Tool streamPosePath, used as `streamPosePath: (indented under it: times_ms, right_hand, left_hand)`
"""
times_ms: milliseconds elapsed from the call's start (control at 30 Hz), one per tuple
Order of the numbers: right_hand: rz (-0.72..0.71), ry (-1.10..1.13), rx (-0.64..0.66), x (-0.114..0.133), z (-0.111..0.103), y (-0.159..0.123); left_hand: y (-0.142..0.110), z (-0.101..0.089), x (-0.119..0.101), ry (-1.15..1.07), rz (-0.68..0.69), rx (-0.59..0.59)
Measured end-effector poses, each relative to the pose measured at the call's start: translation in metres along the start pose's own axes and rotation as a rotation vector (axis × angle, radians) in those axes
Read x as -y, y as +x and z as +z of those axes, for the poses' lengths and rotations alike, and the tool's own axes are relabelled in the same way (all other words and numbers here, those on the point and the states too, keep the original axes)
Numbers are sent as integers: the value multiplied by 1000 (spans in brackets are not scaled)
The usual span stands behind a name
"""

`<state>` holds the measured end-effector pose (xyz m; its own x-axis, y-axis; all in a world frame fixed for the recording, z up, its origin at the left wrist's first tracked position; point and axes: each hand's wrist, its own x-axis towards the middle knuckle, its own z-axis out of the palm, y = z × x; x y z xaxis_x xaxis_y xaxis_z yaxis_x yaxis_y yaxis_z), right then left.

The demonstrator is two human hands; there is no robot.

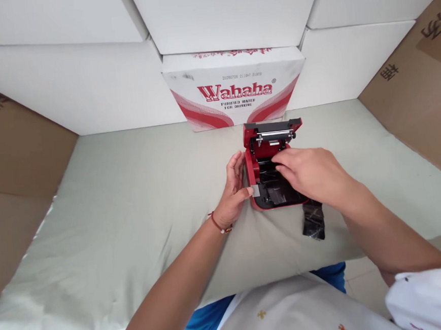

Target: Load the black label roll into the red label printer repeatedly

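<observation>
A red and black label printer [250,173] stands on the cloth with its lid [273,127] raised. Glossy black ribbon film [278,193] lies inside its body. My left hand [235,194] rests against the printer's left side, fingers stretched out, thumb touching the front left corner by a silver label [256,190]. From the right, my right hand [308,171] reaches into the printer, its thumb and forefinger closed at the black film near the back; the exact grip is partly hidden. A loose strip of black film [313,221] lies at the front right corner.
A light green cloth [132,202] covers the work surface. Behind the printer stands a white and red water carton [237,90], against stacked white boxes [227,14]. Brown cardboard boxes [11,176] [424,88] flank the surface left and right.
</observation>
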<state>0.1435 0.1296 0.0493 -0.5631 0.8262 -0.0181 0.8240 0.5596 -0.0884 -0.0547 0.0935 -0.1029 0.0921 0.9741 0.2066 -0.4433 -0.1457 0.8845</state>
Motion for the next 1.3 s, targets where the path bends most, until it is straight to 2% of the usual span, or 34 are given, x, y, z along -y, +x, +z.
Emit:
streamPosePath:
  times_ms: [100,200,333,467,567,667,733,800,900,1000,1133,1200,1300]
  right_hand:
    - [70,-156,213,11,2,35]
    - [84,-172,263,17,9,51]
    - [115,-145,221,16,11,41]
    - [70,100,29,5,-7,0]
    - [95,403,-52,-21,-26,-43]
    - [235,428,-61,-66,-31,-86]
    - [348,341,-37,-101,-21,-107]
    - [401,273,22,-129,-3,-121]
    - [410,226,101,-147,28,-126]
    - [383,241,30,-138,47,-120]
    - [316,321,-135,-114,54,-109]
    - [256,316,-138,-104,58,-102]
    - [211,217,-59,-91,68,-92]
  left_hand:
    - [1,4,-4,-57,-23,-73]
    - [1,8,-5,-83,-31,-150]
    - [5,8,-3,-123,-42,-229]
    - [10,4,-1,-128,-42,-416]
    - [11,3,-3,-111,-55,-505]
    - [11,5,-6,-76,-95,-467]
    - [10,8,-8,-32,-114,-427]
    - [10,10,-9,2,-119,-389]
    - [10,10,-11,48,-97,-334]
    - [9,10,-13,74,-96,-297]
    - [7,9,-14,75,-101,-283]
    - [7,9,-14,77,-98,-280]
    - [7,9,-13,80,-93,-277]
